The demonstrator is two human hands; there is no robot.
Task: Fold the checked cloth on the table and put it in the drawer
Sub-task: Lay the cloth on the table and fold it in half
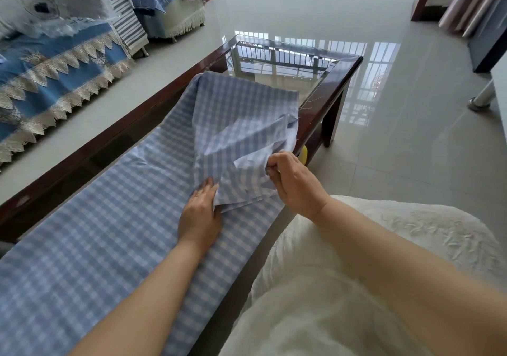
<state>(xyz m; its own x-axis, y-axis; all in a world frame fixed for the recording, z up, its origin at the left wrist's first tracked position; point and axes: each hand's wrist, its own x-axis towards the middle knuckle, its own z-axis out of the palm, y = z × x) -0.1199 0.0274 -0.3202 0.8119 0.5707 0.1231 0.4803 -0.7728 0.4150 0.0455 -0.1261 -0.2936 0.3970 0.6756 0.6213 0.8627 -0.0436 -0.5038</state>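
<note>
A blue and white checked cloth [109,232] covers most of the long glass-topped table [340,81] with a dark wood frame. Its far end is folded back toward me and lies rumpled on top. My right hand [293,180] is shut on a bunched corner of that folded-back part, lifting it slightly near the table's right edge. My left hand [201,213] lies on the cloth and holds the folded layers' edge, fingers partly under it. No drawer is in view.
A sofa with blue covers and lace trim [55,81] runs along the left of the table. A yellow object [304,154] shows under the table's right edge. Shiny tiled floor [384,150] spreads to the right. A chrome furniture leg [482,97] stands far right.
</note>
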